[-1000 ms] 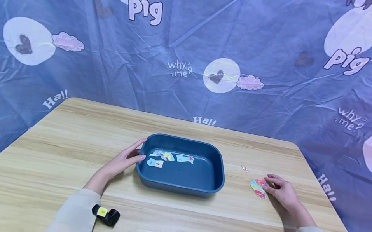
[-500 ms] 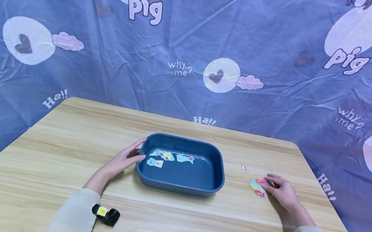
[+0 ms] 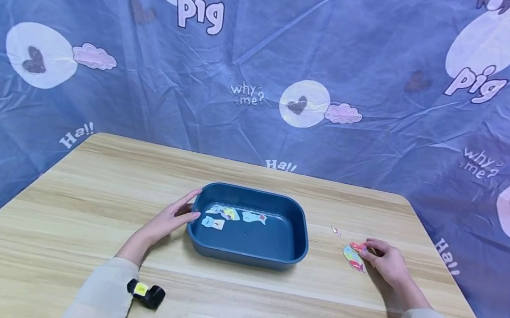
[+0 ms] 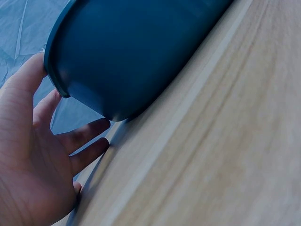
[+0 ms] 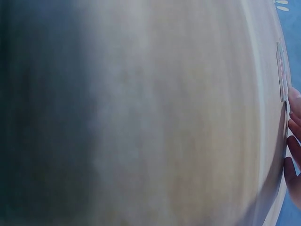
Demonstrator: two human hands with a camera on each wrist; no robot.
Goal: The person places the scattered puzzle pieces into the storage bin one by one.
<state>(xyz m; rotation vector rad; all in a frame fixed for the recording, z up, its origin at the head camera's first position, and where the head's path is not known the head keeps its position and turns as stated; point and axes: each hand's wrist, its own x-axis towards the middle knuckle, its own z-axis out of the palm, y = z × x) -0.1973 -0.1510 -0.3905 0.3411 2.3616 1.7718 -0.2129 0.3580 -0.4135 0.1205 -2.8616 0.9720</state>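
My left hand (image 3: 173,219) is at the left end of a dark blue plastic tub (image 3: 242,259), thumb and index finger resting on its rim. In the left wrist view, the other fingers spread loosely beside the tub's outer wall (image 4: 117,52). On the right, my right hand (image 3: 386,262) pinches a small red paper cut-out (image 3: 357,246) between thumb and fingertips. It overlaps a multicoloured cut-out (image 3: 354,259) lying on the table. The right wrist view catches only the fingers (image 5: 294,101) at its right edge, by a flat piece (image 5: 281,70) seen edge-on.
Inside the tub lie a pale blue cut-out (image 3: 212,223), a yellow-patterned one (image 3: 228,213) and another pale one (image 3: 254,217). A tiny piece (image 3: 335,231) lies right of the tub on the wooden table (image 3: 235,307). A blue printed cloth (image 3: 240,125) hangs behind.
The red cut-out has shifted slightly left and up over the multicoloured one, in the right hand's fingertips. The left hand and the tub stay in place.
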